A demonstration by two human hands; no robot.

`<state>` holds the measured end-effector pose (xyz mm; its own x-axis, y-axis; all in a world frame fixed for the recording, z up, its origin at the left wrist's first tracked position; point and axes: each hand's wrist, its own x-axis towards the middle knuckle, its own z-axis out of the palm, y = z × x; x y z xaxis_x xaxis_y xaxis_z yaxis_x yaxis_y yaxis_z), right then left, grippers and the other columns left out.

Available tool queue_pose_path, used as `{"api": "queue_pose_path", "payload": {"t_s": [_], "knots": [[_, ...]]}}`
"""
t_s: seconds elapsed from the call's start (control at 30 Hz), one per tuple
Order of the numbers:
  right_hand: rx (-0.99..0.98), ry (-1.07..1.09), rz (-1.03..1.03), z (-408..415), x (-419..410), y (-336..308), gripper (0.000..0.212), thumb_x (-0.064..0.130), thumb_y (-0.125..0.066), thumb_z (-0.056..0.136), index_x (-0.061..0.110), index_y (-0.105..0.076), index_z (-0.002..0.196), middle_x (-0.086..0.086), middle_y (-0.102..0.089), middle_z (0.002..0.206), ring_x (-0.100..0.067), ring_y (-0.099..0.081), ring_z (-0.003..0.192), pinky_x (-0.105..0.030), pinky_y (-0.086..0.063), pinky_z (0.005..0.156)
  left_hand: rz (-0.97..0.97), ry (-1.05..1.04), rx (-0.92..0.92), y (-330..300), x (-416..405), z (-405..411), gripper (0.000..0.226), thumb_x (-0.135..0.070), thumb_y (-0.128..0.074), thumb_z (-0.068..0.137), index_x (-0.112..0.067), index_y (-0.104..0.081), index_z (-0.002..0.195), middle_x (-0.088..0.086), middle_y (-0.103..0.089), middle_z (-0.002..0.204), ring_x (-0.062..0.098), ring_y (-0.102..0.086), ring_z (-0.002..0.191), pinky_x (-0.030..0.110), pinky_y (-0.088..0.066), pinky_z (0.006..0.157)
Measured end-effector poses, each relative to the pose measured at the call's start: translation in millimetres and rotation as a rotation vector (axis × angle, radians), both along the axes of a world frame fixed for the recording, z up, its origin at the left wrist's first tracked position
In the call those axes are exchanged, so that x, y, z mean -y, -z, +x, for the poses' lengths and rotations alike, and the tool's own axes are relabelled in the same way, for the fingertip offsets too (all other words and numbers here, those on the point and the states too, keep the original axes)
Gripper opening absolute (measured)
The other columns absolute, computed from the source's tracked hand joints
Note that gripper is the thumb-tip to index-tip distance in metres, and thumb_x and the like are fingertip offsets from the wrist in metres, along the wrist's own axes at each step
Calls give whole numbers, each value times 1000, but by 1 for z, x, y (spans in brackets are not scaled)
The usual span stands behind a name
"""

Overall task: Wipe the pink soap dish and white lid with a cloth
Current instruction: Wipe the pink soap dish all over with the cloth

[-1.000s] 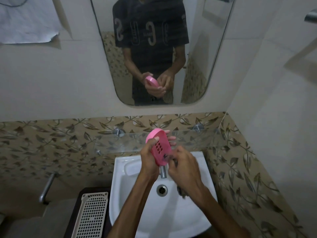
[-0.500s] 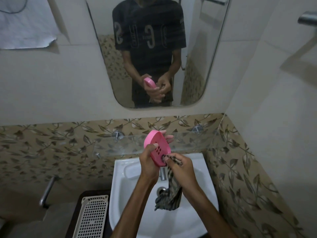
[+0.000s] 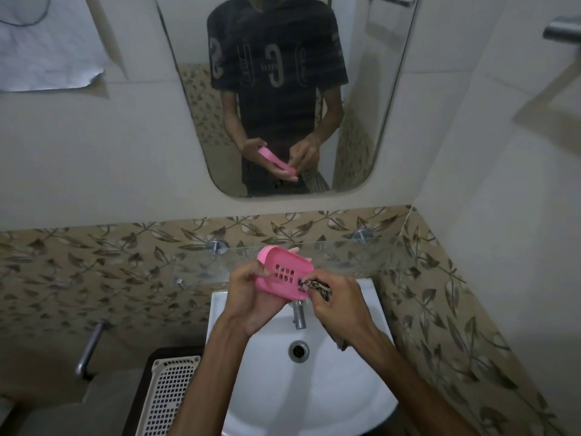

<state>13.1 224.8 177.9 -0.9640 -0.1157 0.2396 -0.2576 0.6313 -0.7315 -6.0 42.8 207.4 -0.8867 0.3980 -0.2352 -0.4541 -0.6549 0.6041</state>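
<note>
The pink soap dish, oval with a grid of drain holes, is held above the white sink. My left hand grips it from the left and below, its slotted face tilted toward me. My right hand holds a dark striped cloth, bunched at the fingertips and pressed against the dish's right edge; the rest of the cloth hangs behind my wrist. No white lid is in view.
A steel tap stands under the dish, over the drain. A glass shelf runs along the tiled wall behind my hands. A cream perforated basket sits left of the sink. The mirror reflects the person.
The dish has turned from standing nearly on edge to a flatter tilt with its slotted face up. My right hand has drawn the cloth up, so less of it hangs over the sink.
</note>
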Motion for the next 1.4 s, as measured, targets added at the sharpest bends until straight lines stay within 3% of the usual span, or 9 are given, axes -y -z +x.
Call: {"api": "queue_pose_path", "payload": {"t_s": [0.2,0.3,0.4,0.7,0.87,1.07,1.2,1.3,1.4], "knots": [[12,46,57,4,-1,0,20,26,-71,90,34,-77,108,4,-72,96,-13,-65,89,-36,-56,76,33,-34,-25,15,-4,13,87,-17,-55,63,3,-48,148,36,-47,144,47,-44,128,74,-25,114],[15,37,96,12,7,2,16,24,-67,92,27,-78,103,0,-73,96,-16,-64,90,-40,-56,78,66,-132,-61,13,-12,19,94,-19,-68,50,4,-55,141,35,-52,138,44,-47,118,60,-41,98],[-17,21,76,15,12,-1,16,17,-66,91,25,-79,97,2,-71,90,-13,-62,82,-36,-54,73,78,-220,-128,11,-19,21,87,-17,-66,47,1,-58,132,33,-54,136,40,-46,114,45,-42,81],[-22,98,88,5,11,-9,19,16,-69,90,29,-81,97,1,-61,81,-16,-57,73,-35,-49,61,140,-193,-207,8,-26,17,79,-7,-44,52,0,-49,130,30,-47,145,42,-41,129,46,-39,87],[-16,70,32,5,17,-9,20,13,-70,89,27,-82,97,6,-63,83,-11,-59,75,-29,-48,62,131,-199,-212,10,-25,15,74,-8,-44,51,-1,-55,124,28,-50,144,41,-38,122,41,-36,76],[-43,65,-13,9,22,-9,20,12,-70,89,26,-82,98,7,-65,85,-10,-60,76,-23,-49,64,172,-204,-218,11,-25,13,75,-12,-58,48,-3,-58,123,27,-54,140,39,-48,121,39,-38,74],[-3,155,-10,5,19,-9,11,17,-73,91,23,-81,96,5,-65,85,-12,-60,75,-31,-52,66,195,-215,-199,9,-27,14,74,-9,-60,48,-1,-60,121,27,-55,138,40,-52,117,39,-44,74],[-16,45,-112,14,29,-12,13,16,-76,89,24,-81,98,12,-71,92,-2,-65,82,-9,-51,73,167,-242,-171,8,-28,15,68,-16,-72,48,-6,-70,115,22,-66,128,31,-62,99,28,-43,60],[-69,196,-59,11,26,-9,13,16,-78,90,23,-81,100,9,-63,85,-6,-58,73,-12,-44,64,180,-269,-173,6,-27,15,67,-17,-77,54,-4,-67,119,26,-64,130,38,-61,116,40,-47,78]]}}
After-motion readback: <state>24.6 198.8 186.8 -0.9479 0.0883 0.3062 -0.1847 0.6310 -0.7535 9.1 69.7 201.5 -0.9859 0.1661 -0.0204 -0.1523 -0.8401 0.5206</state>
